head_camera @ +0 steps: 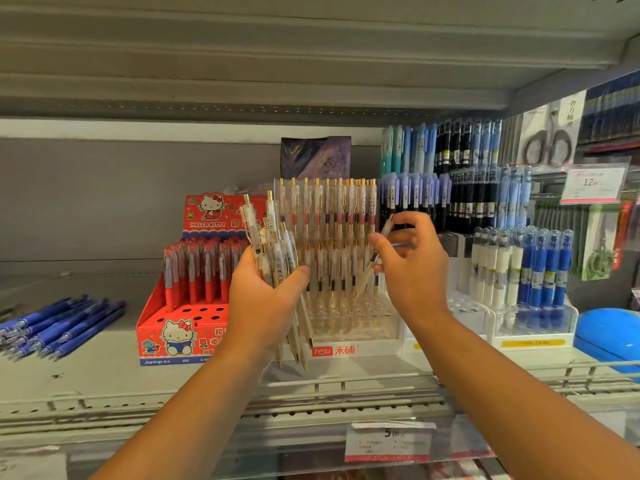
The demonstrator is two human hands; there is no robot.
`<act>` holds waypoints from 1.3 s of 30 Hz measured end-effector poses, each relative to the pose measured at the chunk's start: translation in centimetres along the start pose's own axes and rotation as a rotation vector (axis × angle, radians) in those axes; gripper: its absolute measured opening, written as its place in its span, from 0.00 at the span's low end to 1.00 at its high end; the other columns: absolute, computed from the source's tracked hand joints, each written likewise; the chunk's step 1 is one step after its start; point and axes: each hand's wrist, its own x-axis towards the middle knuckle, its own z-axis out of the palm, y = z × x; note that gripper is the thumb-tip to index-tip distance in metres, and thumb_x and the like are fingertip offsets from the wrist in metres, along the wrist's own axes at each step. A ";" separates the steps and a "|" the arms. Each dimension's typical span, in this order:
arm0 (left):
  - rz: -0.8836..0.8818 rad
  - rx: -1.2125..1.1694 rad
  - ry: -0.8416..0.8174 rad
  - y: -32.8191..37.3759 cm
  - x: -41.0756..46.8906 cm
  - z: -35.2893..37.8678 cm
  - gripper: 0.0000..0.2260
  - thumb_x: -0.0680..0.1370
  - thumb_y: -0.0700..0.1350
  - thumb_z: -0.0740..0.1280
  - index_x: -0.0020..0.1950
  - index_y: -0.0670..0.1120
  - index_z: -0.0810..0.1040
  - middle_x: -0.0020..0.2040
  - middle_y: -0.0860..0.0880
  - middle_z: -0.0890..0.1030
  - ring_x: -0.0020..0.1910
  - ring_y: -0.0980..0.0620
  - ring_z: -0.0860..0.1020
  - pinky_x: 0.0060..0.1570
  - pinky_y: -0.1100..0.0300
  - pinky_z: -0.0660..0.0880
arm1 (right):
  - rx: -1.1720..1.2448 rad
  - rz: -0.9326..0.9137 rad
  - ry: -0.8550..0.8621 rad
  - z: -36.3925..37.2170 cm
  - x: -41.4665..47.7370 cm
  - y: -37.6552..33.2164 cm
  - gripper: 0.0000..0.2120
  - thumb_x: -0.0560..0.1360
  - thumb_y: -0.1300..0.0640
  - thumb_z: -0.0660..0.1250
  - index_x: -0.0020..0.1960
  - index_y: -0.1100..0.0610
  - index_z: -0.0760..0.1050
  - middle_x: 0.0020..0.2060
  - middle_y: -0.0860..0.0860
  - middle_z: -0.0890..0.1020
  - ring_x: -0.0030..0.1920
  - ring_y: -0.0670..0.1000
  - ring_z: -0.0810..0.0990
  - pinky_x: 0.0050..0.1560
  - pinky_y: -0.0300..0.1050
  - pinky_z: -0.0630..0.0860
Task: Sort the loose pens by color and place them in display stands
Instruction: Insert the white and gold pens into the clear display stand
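Grey metal shelf [69, 375] under an upper shelf [277, 46], grey back panel [104, 202] behind.

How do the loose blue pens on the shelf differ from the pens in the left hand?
The blue pens lie flat in a loose heap on the shelf; the white pens stand nearly upright, gripped as a bundle by the left hand. The blue pens are dark blue; the white pens have gold tips. Both groups are outside any stand.
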 end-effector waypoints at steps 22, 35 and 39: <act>0.052 0.032 -0.037 0.1 -0.2 0.2 0.16 0.75 0.40 0.72 0.58 0.55 0.75 0.47 0.60 0.83 0.47 0.64 0.81 0.42 0.75 0.75 | -0.525 0.009 -0.381 1.3 -0.2 1.7 0.09 0.78 0.57 0.66 0.53 0.48 0.68 0.33 0.47 0.79 0.28 0.45 0.80 0.30 0.45 0.80; 0.053 0.027 -0.039 0.6 -0.4 0.2 0.16 0.74 0.42 0.74 0.55 0.58 0.75 0.46 0.66 0.82 0.46 0.70 0.79 0.39 0.79 0.72 | -0.539 0.039 -0.391 0.8 -0.8 0.1 0.12 0.77 0.60 0.63 0.59 0.51 0.70 0.46 0.50 0.79 0.39 0.49 0.80 0.39 0.49 0.81; 0.055 0.014 -0.050 0.5 -0.3 0.3 0.16 0.75 0.41 0.73 0.57 0.56 0.75 0.46 0.66 0.82 0.45 0.68 0.80 0.39 0.77 0.73 | -0.477 -0.156 -0.311 0.9 -1.5 -1.9 0.13 0.77 0.58 0.64 0.61 0.52 0.72 0.52 0.47 0.76 0.45 0.44 0.76 0.44 0.41 0.77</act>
